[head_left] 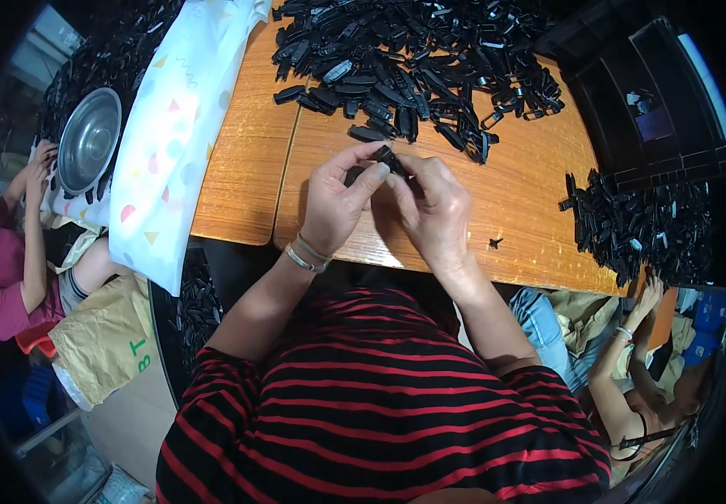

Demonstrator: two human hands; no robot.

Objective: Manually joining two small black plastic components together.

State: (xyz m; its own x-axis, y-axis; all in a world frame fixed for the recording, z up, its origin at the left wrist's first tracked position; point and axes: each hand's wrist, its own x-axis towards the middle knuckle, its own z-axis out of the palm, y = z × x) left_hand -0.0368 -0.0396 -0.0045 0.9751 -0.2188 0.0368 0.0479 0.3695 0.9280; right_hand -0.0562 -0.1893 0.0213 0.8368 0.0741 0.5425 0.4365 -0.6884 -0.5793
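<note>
Above the near part of the wooden table (237,189), my two hands meet around a small black plastic part (389,158). My left hand (338,195) pinches it between thumb and fingers. From the other side, the fingertips of my right hand (437,206) close on the same part. Its exact kind is too small and too covered by my fingers to make out. Just beyond my hands spreads a big heap of similar black plastic parts (371,71), a few with shiny metal pieces. One tiny black piece (495,244) lies alone to the right of my right wrist.
A white patterned sheet (170,143) hangs along the table's left side. Past it are a metal bowl (90,141) and a person in a maroon top. Another pile of black parts (644,223) lies at right, below a black bin (649,101), near another person's hand (650,294).
</note>
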